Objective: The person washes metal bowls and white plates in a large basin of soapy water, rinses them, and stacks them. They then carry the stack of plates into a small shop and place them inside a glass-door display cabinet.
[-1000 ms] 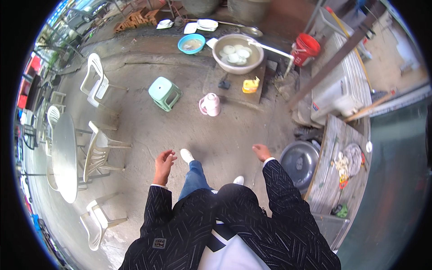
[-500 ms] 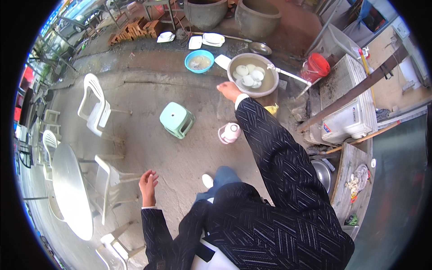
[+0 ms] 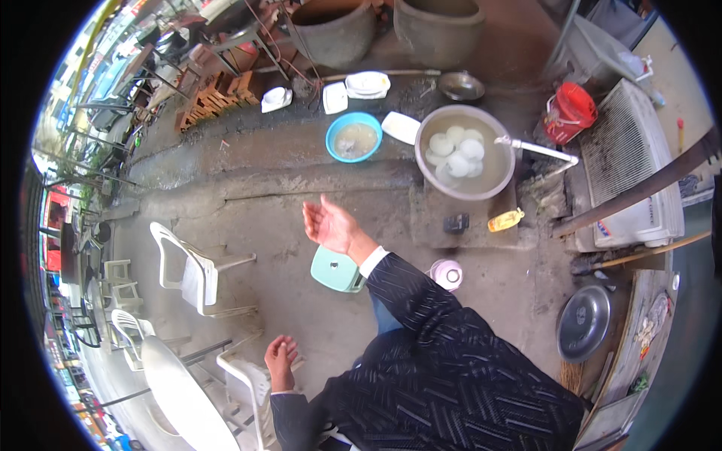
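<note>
My right hand [image 3: 332, 225] is stretched forward with the palm partly up and the fingers apart, holding nothing. Below it, partly covered by my wrist, stands a mint green plastic stool [image 3: 331, 272]. Lower down, my left hand [image 3: 281, 362] hangs beside a white plastic chair [image 3: 248, 382], its fingers loosely bent and nothing in them. Ahead and to the right, a large round basin [image 3: 426, 167] of cloudy water holds several white dishes [image 3: 457, 150]. Left of it sits a smaller blue basin [image 3: 331, 143] with murky water.
A pink-and-white jug-like container [image 3: 447, 275] stands on the floor. Around the large basin are a yellow bottle [image 3: 505, 220], a white pipe [image 3: 547, 152] and a red bucket [image 3: 570, 113]. A metal bowl [image 3: 583, 323] lies at right, a round table [image 3: 180, 391] at lower left.
My right hand has come back from beside the large basin, moving left and nearer, above the stool. The view has shifted, bringing the yellow bottle and metal bowl more fully into sight.
</note>
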`<control>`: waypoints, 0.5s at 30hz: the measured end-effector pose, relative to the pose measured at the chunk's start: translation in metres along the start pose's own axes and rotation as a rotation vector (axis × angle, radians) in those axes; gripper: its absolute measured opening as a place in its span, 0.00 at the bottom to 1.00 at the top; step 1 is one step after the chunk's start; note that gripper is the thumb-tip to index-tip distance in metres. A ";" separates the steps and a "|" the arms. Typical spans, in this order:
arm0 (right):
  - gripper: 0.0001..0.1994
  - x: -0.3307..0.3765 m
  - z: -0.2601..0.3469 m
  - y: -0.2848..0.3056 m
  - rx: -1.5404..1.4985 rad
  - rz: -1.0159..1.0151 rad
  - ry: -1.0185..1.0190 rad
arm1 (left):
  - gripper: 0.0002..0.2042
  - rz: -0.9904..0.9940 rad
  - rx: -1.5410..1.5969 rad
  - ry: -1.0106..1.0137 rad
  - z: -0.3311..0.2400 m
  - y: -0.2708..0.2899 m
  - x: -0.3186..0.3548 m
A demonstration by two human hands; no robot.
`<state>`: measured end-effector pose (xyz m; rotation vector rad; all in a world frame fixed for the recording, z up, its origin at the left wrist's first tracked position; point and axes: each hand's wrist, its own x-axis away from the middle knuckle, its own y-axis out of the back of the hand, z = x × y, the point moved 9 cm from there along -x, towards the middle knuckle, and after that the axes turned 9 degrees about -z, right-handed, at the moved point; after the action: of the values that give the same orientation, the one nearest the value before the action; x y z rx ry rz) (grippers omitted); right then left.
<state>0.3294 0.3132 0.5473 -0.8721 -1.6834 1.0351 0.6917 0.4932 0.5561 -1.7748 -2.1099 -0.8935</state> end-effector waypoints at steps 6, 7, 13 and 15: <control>0.13 -0.039 0.033 0.052 0.122 -0.347 -0.018 | 0.16 0.004 -0.061 -0.065 -0.135 -0.065 -0.114; 0.13 -0.045 0.048 0.055 0.134 -0.421 0.000 | 0.16 0.042 -0.082 -0.071 -0.151 -0.086 -0.128; 0.12 -0.085 0.150 0.033 0.113 -0.355 0.185 | 0.16 0.272 -0.287 -0.114 -0.227 -0.212 -0.208; 0.12 -0.097 0.182 0.039 0.087 -0.381 0.239 | 0.16 0.351 -0.330 -0.153 -0.246 -0.251 -0.236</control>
<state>0.1897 0.1980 0.4422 -0.5637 -1.5138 0.7090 0.4590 0.1394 0.5459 -2.3532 -1.7203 -1.0795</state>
